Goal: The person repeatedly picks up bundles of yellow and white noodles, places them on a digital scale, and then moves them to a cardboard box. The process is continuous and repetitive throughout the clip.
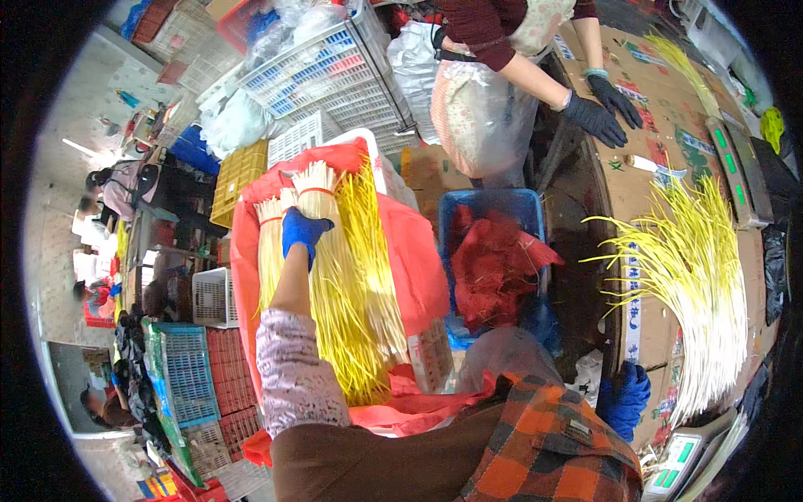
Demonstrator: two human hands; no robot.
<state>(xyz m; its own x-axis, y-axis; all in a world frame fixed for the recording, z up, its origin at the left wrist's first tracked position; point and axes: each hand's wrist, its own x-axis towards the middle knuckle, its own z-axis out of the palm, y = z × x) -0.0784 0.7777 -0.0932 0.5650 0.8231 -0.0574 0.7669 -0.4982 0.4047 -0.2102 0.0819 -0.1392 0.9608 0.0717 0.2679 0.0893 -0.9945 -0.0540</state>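
Observation:
My left hand (pixel 302 233), in a blue glove, rests on bundles of pale-stemmed yellow garlic chives (pixel 335 276) and hides what lies under its palm. These bundles lie in a crate lined with red plastic sheet (pixel 414 263); red bands tie several of them near the cut ends. At the cardboard-covered table's edge is my right hand (pixel 626 398), also in a blue glove, with its fingers bent and partly hidden. Whether it holds anything does not show. Loose yellow chives with white stems (pixel 709 314) are spread over the cardboard (pixel 649 332) beyond it.
A blue tub (pixel 541 219) with red mesh (pixel 492 270) stands between crate and table. Across from me a co-worker's dark-gloved hands (pixel 596 119) are over the table, near a knife (pixel 655 167). Digital scales (pixel 740 169) (pixel 677 461) stand there. Stacked plastic crates (pixel 182 370) are at left.

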